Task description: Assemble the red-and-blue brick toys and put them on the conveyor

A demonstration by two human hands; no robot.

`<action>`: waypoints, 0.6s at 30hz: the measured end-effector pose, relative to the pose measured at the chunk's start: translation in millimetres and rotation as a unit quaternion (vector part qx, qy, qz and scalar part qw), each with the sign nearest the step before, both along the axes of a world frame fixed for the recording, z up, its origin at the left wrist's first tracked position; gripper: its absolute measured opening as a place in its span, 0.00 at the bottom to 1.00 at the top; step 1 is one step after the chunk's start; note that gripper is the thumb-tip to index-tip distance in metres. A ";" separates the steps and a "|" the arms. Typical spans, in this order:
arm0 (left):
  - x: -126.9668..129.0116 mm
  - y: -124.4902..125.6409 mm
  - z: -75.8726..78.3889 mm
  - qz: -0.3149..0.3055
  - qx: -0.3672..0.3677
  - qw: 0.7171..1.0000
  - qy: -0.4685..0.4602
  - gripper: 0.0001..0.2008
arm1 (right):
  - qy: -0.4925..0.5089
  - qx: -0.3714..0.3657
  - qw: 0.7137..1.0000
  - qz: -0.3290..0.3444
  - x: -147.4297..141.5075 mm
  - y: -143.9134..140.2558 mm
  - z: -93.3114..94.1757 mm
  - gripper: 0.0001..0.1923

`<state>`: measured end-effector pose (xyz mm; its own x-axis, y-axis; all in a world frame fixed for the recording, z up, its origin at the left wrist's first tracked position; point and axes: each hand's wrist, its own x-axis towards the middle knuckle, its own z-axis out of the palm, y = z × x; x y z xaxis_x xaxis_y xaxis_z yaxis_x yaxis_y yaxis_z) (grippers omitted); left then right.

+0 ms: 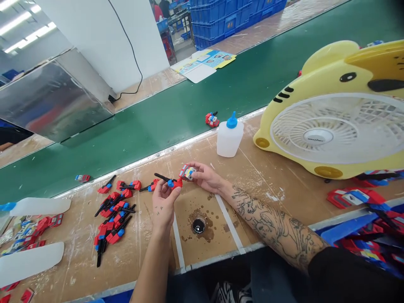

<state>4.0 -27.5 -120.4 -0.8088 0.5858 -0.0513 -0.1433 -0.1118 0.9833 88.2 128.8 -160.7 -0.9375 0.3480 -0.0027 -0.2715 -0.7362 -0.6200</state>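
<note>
At a wooden bench (pixel 268 176) beside a green conveyor belt (pixel 189 109), the left hand (pixel 163 202) pinches a red-and-blue toy arm piece (pixel 172 182), its black rod jutting left beyond the closed grip. The right hand (pixel 205 176) clasps a small red block piece (pixel 187 172) at its fingertips, just beside the first part. More red pieces (pixel 113 214) lie left of the hands; a glue bottle (pixel 229 136) and yellow fan (pixel 334 113) stand behind.
</note>
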 end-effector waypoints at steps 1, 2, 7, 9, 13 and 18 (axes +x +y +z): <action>-1.2 2.5 -2.3 0.004 -0.006 1.000 0.005 0.22 | -0.001 0.007 1.000 -0.005 -0.8 -0.5 -0.6 0.26; -2.7 4.3 -4.8 0.010 -0.010 1.000 0.008 0.23 | -0.003 0.018 1.000 -0.016 -2.0 -0.9 -1.7 0.26; -9.2 10.0 -15.0 0.033 -0.027 0.999 -0.013 0.24 | -0.022 0.164 0.982 -0.091 -6.2 -4.4 -8.5 0.30; -6.7 12.8 -15.4 0.046 -0.023 0.998 -0.028 0.21 | -0.027 0.253 0.959 -0.122 -4.1 -8.1 -7.1 0.30; 11.7 22.8 -9.9 0.034 0.003 0.999 -0.009 0.20 | -0.045 0.472 0.854 -0.212 4.4 -21.4 3.6 0.24; 28.1 39.8 -1.4 0.043 0.022 0.998 0.043 0.20 | -0.011 0.582 0.746 -0.323 7.6 -34.0 12.8 0.18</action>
